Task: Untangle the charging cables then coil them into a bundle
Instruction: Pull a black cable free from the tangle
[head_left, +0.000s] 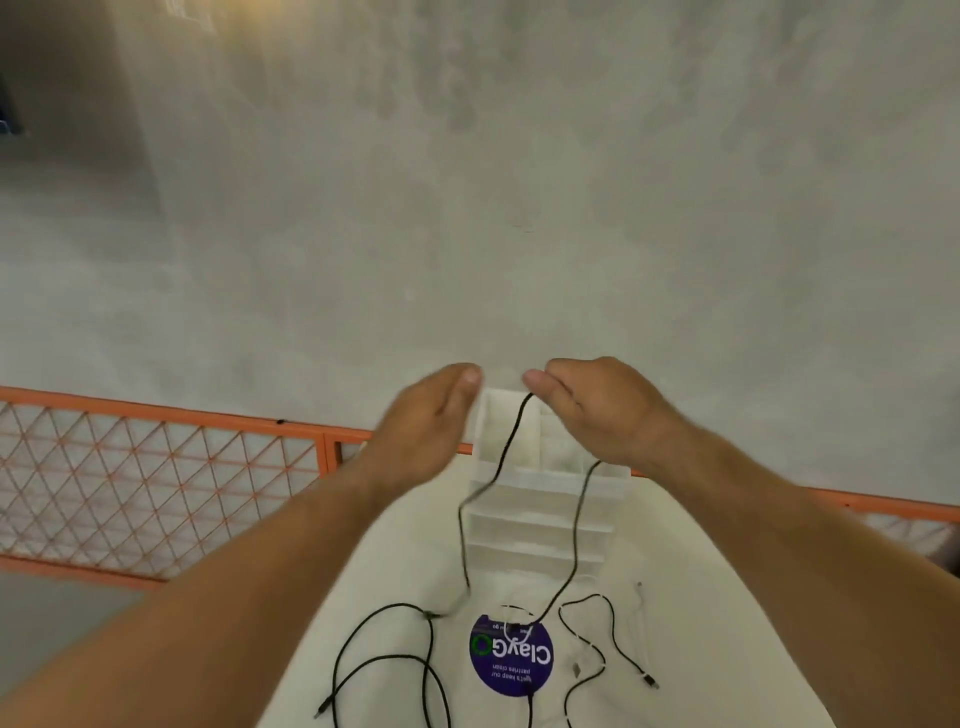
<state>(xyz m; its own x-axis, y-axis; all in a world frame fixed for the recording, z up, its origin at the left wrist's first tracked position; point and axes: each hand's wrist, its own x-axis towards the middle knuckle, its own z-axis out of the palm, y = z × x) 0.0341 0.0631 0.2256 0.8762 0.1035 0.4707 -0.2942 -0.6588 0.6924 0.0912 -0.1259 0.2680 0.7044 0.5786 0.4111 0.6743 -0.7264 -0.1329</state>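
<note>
Several black charging cables (389, 660) lie tangled on the white table (701, 623), with a thin white cable (587, 654) among them. My right hand (597, 410) is raised above the table and pinches a black cable (511, 441) that hangs from its fingers in a long loop down to the tangle. My left hand (431, 415) is raised beside it, a little to the left, fingers straight and relaxed, holding nothing. The view is blurred by motion.
A clear plastic drawer organiser (540, 525) stands on the table under my hands. A round purple sticker (511, 654) lies on the tabletop under the cables. Behind the table runs an orange mesh railing (156, 467), with a grey concrete floor beyond.
</note>
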